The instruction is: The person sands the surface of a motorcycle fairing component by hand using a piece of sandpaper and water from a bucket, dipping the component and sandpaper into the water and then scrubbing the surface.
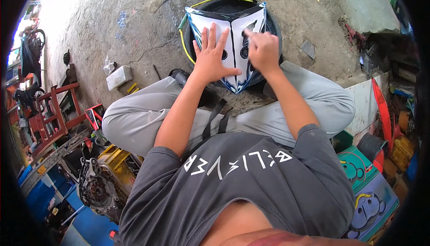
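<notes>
A pointed white panel [227,36] with blue, patterned edges and a dark centre line, which looks like a motorcycle fairing, rests on a round black tub [277,31]. My left hand [211,58] lies flat on the panel's left half, fingers spread, thumb reaching across the centre line. On the right half, my right hand [263,51] is curled, with the index finger stretched onto a black graphic [244,52] near the upper edge. That fingertip is smeared by motion. Whether the curled fingers hold anything is hidden.
My crossed legs [139,111] flank the tub. A yellow-green tube [187,49] runs along its left rim. Left on the concrete floor lie a pale box [119,78], red metal frame [56,105] and engine part [96,185]. At right are a scrap piece [307,49] and red panel [381,107].
</notes>
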### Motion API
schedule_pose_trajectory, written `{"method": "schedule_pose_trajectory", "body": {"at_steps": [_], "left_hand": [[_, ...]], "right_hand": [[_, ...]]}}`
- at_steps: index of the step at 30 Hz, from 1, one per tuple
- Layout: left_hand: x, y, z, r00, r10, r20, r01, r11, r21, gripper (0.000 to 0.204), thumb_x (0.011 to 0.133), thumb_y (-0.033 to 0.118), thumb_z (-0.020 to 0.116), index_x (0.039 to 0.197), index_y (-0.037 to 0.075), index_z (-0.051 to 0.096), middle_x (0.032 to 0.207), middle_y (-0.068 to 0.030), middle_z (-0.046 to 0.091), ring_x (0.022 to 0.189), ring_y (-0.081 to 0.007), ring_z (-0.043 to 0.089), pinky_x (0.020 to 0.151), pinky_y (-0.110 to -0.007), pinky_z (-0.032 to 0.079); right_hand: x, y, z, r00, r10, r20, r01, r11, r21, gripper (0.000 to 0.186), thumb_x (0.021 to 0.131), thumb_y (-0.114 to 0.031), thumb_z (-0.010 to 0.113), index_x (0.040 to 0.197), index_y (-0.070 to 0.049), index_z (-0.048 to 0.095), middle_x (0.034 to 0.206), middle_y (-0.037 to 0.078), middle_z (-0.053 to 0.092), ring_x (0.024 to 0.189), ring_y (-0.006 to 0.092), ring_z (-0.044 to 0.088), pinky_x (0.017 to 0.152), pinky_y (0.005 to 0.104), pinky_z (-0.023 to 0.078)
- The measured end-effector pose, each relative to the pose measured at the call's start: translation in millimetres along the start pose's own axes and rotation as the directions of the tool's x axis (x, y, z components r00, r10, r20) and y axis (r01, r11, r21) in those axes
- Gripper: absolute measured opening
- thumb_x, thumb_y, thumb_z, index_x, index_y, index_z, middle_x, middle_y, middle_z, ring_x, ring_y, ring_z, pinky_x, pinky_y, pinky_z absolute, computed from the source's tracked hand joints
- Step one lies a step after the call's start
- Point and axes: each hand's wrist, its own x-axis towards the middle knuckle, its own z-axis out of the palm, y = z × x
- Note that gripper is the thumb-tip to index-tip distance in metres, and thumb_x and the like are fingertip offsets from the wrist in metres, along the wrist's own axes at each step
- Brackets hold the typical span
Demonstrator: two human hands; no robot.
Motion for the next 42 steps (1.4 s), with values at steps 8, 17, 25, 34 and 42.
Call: {"method": "schedule_pose_trajectory", "body": {"at_steps": [8,17,25,34,42], "left_hand": [[1,-3,2,1.000,-0.002,0.011,0.002,1.000,-0.010,0.151,0.053,0.070,0.096,0.176,0.027,0.020,0.183,-0.0221,0.002,0.167,-0.0490,-0.003,0.123,-0.080,0.008],[0,-2,4,1.000,0.005,-0.014,-0.005,1.000,-0.005,0.148,0.055,0.066,0.097,0.176,0.027,0.022,0.182,-0.0234,0.005,0.167,-0.0501,0.002,0.123,-0.081,0.011],[2,3,0,1.000,0.005,-0.008,-0.005,1.000,-0.001,0.149,0.054,0.066,0.097,0.176,0.027,0.021,0.182,-0.0233,0.004,0.167,-0.0495,0.000,0.123,-0.081,0.011],[1,2,1,1.000,0.003,0.004,-0.003,1.000,0.001,0.149,0.054,0.067,0.097,0.176,0.027,0.020,0.183,-0.0224,0.002,0.167,-0.0500,0.000,0.123,-0.080,0.012],[1,0,1,1.000,0.002,0.013,-0.002,1.000,-0.002,0.151,0.054,0.069,0.097,0.176,0.026,0.019,0.183,-0.0235,0.002,0.167,-0.0499,-0.002,0.122,-0.081,0.009]], "right_hand": [[-3,-12,6,1.000,0.015,-0.011,-0.015,0.998,0.066,0.032,0.092,-0.009,0.067,0.120,-0.006,0.080,0.097,0.009,0.079,0.090,0.0310,0.069,0.083,0.0487,0.048],[3,10,13,0.992,0.104,-0.071,-0.100,0.993,0.059,0.032,0.092,-0.009,0.065,0.121,-0.005,0.080,0.096,0.010,0.079,0.091,0.0313,0.069,0.084,0.0477,0.049],[13,28,10,0.988,0.110,-0.106,-0.113,0.993,-0.021,0.031,0.093,-0.011,0.065,0.120,-0.010,0.081,0.094,0.010,0.078,0.090,0.0306,0.068,0.083,0.0486,0.048],[12,25,6,0.987,0.146,-0.074,-0.148,0.989,-0.028,0.030,0.097,-0.012,0.064,0.122,-0.010,0.080,0.102,0.011,0.080,0.092,0.0323,0.070,0.087,0.0469,0.050],[-3,-7,12,0.997,-0.002,-0.076,0.000,1.000,-0.020,0.034,0.090,-0.010,0.067,0.122,-0.008,0.078,0.090,0.007,0.076,0.088,0.0311,0.068,0.082,0.0473,0.048]]}}
